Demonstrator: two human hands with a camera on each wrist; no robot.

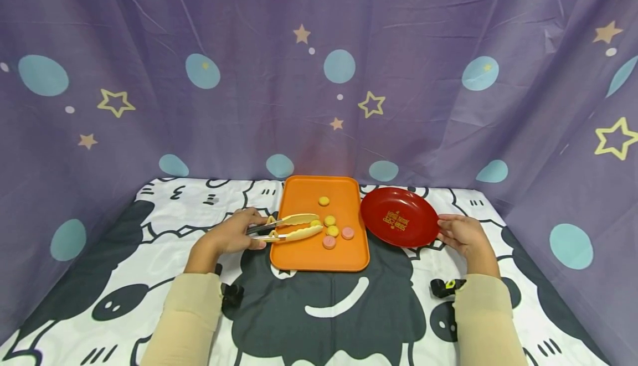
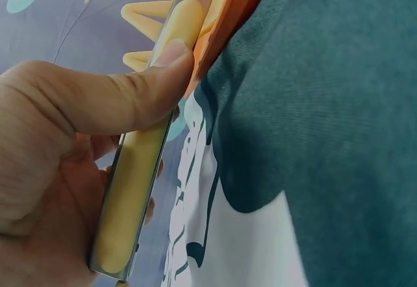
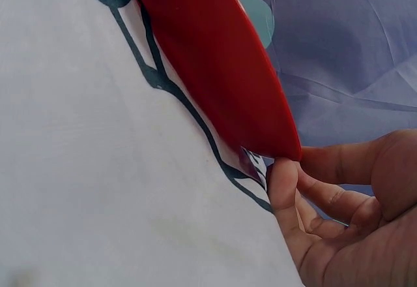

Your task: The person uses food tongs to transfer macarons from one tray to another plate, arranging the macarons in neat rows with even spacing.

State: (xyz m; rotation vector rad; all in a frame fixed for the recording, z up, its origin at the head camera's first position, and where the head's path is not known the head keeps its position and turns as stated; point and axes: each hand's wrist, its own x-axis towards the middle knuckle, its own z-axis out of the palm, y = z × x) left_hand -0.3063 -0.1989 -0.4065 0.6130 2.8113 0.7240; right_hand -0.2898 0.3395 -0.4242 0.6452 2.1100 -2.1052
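Note:
My left hand (image 1: 233, 233) grips a pair of tongs (image 2: 133, 189) with yellow tips, thumb along one arm. The tips (image 1: 305, 233) are spread apart over the left part of an orange tray (image 1: 299, 258). Several small yellow discs (image 1: 324, 201) lie on that tray, one of them partly hidden by the tongs. Two pink discs (image 1: 348, 233) rest nearer its right side. My right hand (image 1: 463, 234) pinches the right rim of a red oval plate (image 1: 423, 227) between thumb and fingers. In the right wrist view, the plate's underside (image 3: 215, 72) shows, tilted at the rim. Gold markings (image 1: 396, 220) decorate its middle.
A black-and-white patterned cloth (image 1: 349, 333) covers the table. Behind its far edge hangs a purple curtain (image 1: 259, 106) with stars and blue ovals, which also runs along both sides. The red plate sits right beside the tray's right edge.

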